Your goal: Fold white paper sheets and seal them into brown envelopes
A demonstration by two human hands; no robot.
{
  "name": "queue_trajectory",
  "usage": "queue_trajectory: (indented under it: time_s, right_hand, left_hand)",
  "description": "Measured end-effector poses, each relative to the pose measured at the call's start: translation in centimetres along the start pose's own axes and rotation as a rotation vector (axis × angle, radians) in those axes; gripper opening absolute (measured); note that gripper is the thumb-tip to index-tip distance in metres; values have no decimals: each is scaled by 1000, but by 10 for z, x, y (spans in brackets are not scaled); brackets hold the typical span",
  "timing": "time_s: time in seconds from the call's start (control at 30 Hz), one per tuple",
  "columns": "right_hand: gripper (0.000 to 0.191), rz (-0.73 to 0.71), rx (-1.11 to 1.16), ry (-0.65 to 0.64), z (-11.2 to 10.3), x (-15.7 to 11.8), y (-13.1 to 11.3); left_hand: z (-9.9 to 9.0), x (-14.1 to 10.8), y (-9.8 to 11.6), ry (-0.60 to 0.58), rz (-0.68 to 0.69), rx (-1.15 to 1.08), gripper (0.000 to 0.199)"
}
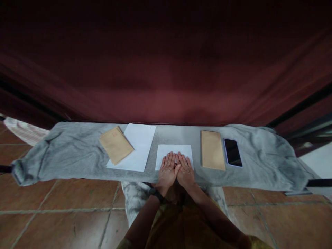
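A white sheet of paper (162,150) lies on the grey cloth in front of me. My left hand (168,170) rests flat on its lower part, palm down, fingers stretched forward. Beside it my right hand (184,169) lies flat too, and the thumbs meet or overlap between them. Neither hand grips anything. To the left, a stack of brown envelopes (116,145) sits at an angle on larger white sheets (141,148). Another brown envelope or stack (212,150) lies to the right of my hands.
A phone (233,152) with a dark screen lies right of the brown envelopes. Grey cloth (77,152) covers the narrow surface, wrinkled at both ends. A dark red panel (166,93) rises behind its far edge. Tiled floor (85,197) shows below.
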State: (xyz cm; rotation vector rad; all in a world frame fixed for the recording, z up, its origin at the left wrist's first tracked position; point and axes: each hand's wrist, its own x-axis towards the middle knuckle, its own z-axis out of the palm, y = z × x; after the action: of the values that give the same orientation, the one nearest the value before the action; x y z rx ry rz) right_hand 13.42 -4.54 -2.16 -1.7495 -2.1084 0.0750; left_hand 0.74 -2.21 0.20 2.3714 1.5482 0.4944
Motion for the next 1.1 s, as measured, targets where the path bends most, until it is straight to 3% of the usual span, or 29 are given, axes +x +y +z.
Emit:
queue_trajectory:
  time_s: [0.4, 0.77, 0.87, 0.97, 1.1]
  right_hand:
    - [56, 183, -21, 118, -1, -10, 18]
    - [55, 254, -3, 203, -12, -29, 24]
    - [55, 204, 10, 184, -12, -15, 18]
    - [53, 110, 61, 73, -9, 16, 11]
    - [53, 50, 93, -57, 1, 56, 7]
  left_hand:
    - [6, -10, -21, 222, -220, 50, 61]
    - [4, -18, -15, 311, -317, 73, 63]
    - [7, -7, -8, 254, -193, 117, 58]
    - [11, 15, -6, 120, -42, 180, 56]
    - [11, 44, -15, -21, 31, 240, 57]
